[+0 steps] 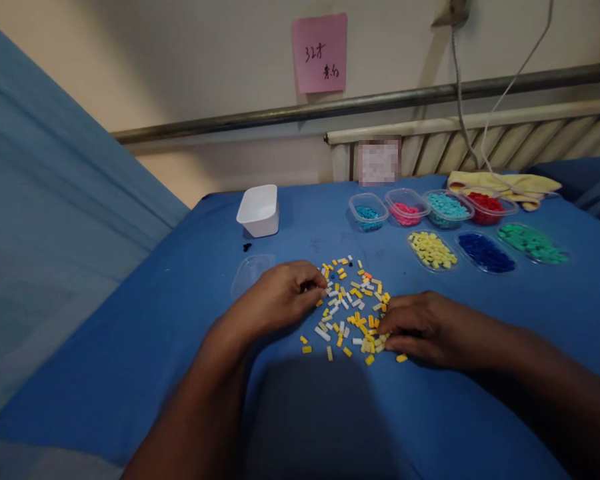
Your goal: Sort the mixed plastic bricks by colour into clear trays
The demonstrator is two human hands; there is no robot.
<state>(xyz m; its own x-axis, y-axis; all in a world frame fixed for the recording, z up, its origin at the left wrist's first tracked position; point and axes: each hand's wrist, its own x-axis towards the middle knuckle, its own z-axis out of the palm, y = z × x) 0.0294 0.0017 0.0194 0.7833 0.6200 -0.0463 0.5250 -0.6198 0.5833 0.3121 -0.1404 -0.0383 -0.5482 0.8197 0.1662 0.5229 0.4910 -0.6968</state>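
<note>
Small yellow and white plastic bricks (347, 301) lie loosely scattered on the blue cloth, with a few orange, blue and black ones among them. At the left edge of this spread is my left hand (295, 288), its thumb and fingers curled together in a pinch. Whatever is between its fingertips is too small to make out. My right hand (420, 328) rests at the right edge, fingers bent and closed down among yellow bricks. Its fingertips are partly hidden, so what they grip cannot be seen.
A white tub (260, 212) stands at the back left, near small black pieces (247, 247). A clear lid (250, 275) lies partly behind my left forearm. Several clear containers of coloured pieces (447, 205) stand at the back right, before a yellow cloth (505, 181) and a radiator (545, 133).
</note>
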